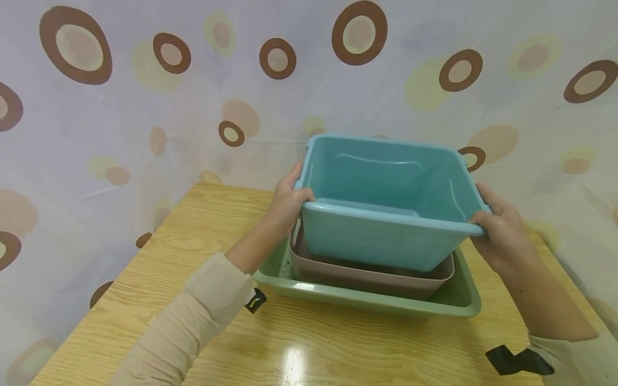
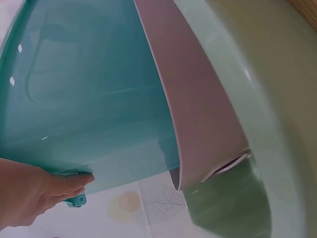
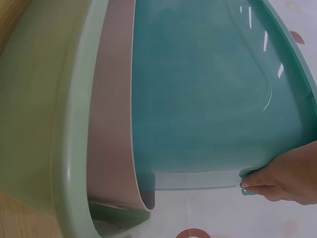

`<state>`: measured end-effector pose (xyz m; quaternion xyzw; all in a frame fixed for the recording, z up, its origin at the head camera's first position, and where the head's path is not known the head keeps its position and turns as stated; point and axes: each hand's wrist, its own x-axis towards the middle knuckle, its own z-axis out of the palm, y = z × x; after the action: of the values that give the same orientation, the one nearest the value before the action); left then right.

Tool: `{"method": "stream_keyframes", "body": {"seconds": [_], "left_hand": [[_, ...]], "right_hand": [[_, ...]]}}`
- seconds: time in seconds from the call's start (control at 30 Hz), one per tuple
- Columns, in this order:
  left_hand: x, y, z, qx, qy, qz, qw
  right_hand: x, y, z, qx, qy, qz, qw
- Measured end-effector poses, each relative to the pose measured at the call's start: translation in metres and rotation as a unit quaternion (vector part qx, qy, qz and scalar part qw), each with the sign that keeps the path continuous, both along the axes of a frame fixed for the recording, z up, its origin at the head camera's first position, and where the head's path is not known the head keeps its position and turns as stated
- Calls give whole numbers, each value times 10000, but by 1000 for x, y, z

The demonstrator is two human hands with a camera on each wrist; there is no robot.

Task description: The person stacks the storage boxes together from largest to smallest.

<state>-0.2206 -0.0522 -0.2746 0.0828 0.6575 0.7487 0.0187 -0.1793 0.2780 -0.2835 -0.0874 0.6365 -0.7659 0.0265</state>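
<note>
A light blue plastic bin (image 1: 367, 233) is held by its two short ends, its open top tilted toward me and nothing visible inside. My left hand (image 1: 286, 201) grips the left rim, thumb over the top edge. On the opposite end my right hand (image 1: 504, 230) grips the rim the same way. The bin's lower part sits within a mauve-pink bin (image 1: 367, 279); whether it touches the bottom is hidden. That pink bin stands in a wide, shallow green basin (image 1: 372, 305). Both wrist views show the blue wall (image 2: 94, 99) rising out of the pink one (image 3: 111, 109).
The green basin rests on a wood-grain table (image 1: 222, 316). Behind and beside the table hangs a pale cloth (image 1: 309, 96) printed with brown, peach and yellow ovals. Black straps (image 1: 519, 360) show near both sleeve cuffs.
</note>
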Motion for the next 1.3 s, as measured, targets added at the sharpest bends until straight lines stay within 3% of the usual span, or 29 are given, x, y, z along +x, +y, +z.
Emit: {"method": "stream_keyframes", "body": {"seconds": [0.63, 0.97, 1.3], "left_hand": [[-4, -2, -17, -364, 18, 82, 9993], [-6, -2, -24, -244, 84, 111, 9996], [-4, -4, -31, -265, 10, 68, 9996]], "right_hand": [[-3, 0, -16, 498, -286, -12, 9983], [-3, 0, -20, 630, -398, -81, 9972], [-2, -3, -26, 799, -216, -126, 9965]]}}
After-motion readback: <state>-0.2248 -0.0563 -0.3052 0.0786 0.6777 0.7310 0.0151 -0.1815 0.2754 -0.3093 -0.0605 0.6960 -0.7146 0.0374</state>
